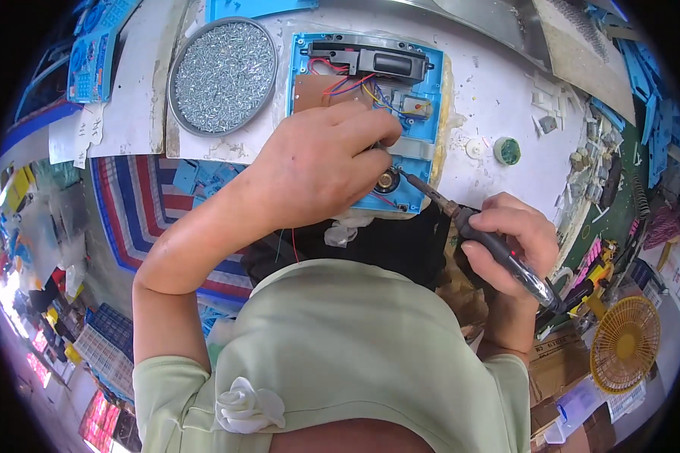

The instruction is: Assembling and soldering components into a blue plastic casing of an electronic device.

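A soldering iron [499, 253] with a dark handle is gripped in my right hand [525, 230]. Its tip points up and left, at the small round speaker [387, 181] in the lower part of a blue plastic casing [415, 167]. My left hand [317, 162] reaches over the casing from the left. Its fingers are pinched together just above the speaker, and whatever they hold is hidden. Above my fingers the casing holds a black plastic part [385, 62], a brown board [313, 89], a small metal-and-white unit [415, 107], and red, blue and yellow wires.
A round grey tray of small screws [223, 75] stands left of the casing. To the right are a small green-filled pot [507, 151] and scattered scraps. A metal sheet [499, 26] lies at the back. Low on the right is a yellow fan [625, 345].
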### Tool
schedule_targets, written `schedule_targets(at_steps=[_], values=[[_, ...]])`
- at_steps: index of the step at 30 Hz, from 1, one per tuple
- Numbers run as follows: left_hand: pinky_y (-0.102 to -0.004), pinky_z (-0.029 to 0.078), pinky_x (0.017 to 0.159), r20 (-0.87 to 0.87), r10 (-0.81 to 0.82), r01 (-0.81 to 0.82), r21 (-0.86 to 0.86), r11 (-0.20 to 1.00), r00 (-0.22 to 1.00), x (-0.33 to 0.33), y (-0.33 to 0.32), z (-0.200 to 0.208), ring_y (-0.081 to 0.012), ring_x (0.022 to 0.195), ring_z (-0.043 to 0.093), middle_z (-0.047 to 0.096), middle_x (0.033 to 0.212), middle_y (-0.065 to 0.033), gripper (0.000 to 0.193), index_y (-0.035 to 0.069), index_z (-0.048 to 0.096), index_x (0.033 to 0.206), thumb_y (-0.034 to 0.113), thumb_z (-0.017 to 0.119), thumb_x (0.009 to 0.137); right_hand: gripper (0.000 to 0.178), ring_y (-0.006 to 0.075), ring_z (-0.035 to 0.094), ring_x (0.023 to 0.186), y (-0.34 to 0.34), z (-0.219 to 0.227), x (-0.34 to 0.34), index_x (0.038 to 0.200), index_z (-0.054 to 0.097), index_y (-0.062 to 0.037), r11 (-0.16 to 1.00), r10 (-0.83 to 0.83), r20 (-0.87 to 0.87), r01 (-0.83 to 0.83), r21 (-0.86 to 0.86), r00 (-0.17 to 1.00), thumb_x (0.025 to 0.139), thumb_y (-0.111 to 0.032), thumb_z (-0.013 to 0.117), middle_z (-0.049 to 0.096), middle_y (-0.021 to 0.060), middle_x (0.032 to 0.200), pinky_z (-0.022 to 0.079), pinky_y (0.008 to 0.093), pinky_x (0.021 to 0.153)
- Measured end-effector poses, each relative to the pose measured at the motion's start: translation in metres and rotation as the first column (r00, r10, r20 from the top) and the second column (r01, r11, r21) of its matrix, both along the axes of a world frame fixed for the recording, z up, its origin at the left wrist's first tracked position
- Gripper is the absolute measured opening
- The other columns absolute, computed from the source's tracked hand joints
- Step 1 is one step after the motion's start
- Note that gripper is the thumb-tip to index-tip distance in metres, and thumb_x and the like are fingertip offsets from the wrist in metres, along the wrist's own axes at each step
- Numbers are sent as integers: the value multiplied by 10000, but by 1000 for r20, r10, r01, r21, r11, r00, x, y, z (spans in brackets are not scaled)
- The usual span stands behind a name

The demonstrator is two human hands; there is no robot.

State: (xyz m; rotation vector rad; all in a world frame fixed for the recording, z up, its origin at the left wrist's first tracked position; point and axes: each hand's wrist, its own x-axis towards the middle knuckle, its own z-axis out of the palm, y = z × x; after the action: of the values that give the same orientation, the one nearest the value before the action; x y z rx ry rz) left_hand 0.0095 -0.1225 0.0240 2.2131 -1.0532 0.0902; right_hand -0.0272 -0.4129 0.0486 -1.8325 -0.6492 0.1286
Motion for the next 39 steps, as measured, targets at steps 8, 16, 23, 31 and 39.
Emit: schedule_targets(at_steps=[8,16,23,31,39], values=[[-395,553,720,-27,-22,24,73,997,999,1,0,7,-306,876,653,628,1061,-102,260,36,662,926,63,767,689,321,210,534,579,3,4,1,1027,684,18,998,22,4,-22,-58,1000,753,-77,822,548,80,661,414,326,569],[-393,556,726,-10,-41,42,100,994,999,0,-1,10,-311,899,656,623,1082,-112,290,35,659,935,81,748,663,319,188,633,588,8,11,-5,1027,707,-22,993,-86,-150,72,-92,985,741,-48,847,697,98,767,476,288,543],[-398,555,724,-10,-36,37,105,994,999,0,-1,10,-314,899,656,623,1081,-116,295,36,662,939,76,751,660,319,169,649,615,-2,18,-9,1041,696,6,994,-97,-200,104,21,975,752,-8,828,713,123,820,468,255,565],[-402,550,713,-5,-24,24,84,996,1000,-1,2,10,-316,882,653,623,1075,-117,292,39,668,957,54,761,681,345,134,612,707,-24,20,-28,1083,663,44,960,-266,-205,279,38,942,761,28,789,694,116,855,443,238,620],[-401,544,686,-1,-44,44,78,996,999,0,9,6,-300,849,660,636,1039,-111,308,73,702,1011,37,778,715,339,62,571,726,-61,19,-43,1072,671,46,841,-531,-158,541,25,833,768,-16,806,680,57,863,414,204,650]])
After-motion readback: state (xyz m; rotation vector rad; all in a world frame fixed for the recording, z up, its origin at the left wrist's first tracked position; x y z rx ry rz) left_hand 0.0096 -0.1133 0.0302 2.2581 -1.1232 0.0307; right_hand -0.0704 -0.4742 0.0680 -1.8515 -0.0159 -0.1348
